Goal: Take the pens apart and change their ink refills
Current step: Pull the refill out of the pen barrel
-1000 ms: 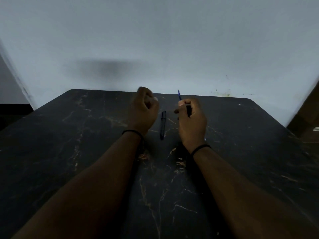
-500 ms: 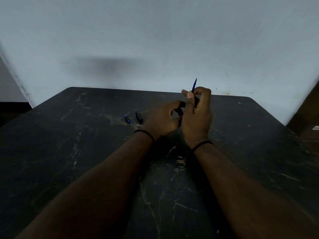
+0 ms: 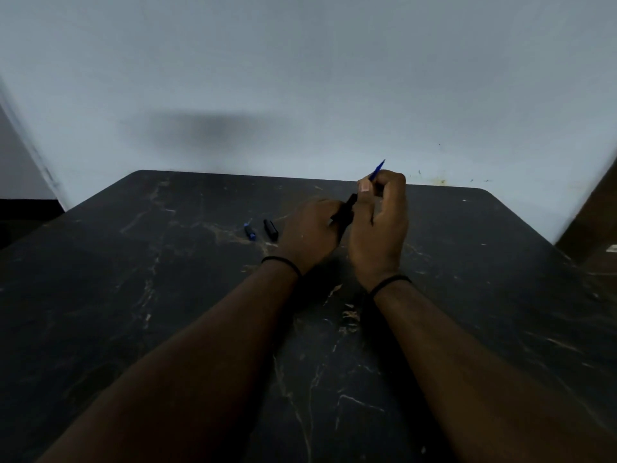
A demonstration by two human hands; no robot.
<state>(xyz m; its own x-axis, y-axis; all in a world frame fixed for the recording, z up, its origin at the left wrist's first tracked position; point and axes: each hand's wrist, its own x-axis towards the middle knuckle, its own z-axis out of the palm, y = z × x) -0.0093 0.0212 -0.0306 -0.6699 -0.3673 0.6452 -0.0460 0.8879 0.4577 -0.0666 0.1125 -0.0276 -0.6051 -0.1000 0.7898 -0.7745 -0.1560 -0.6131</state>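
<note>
Pens' thin blue ink refill (image 3: 378, 169), light and bendy, is pinched in right hand (image 3: 379, 225); left hand (image 3: 309, 230) grips slim black pen barrel (image 3: 345, 210) at nine o'clock of it.

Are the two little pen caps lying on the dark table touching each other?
No, the small blue-tipped cap and the small black cap lie apart.

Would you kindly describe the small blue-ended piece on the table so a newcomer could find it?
Start at the dark marble table and find the left hand. Just left of it lie two short pieces; the blue-ended piece is the farther one, unlike the all-black piece.
</note>
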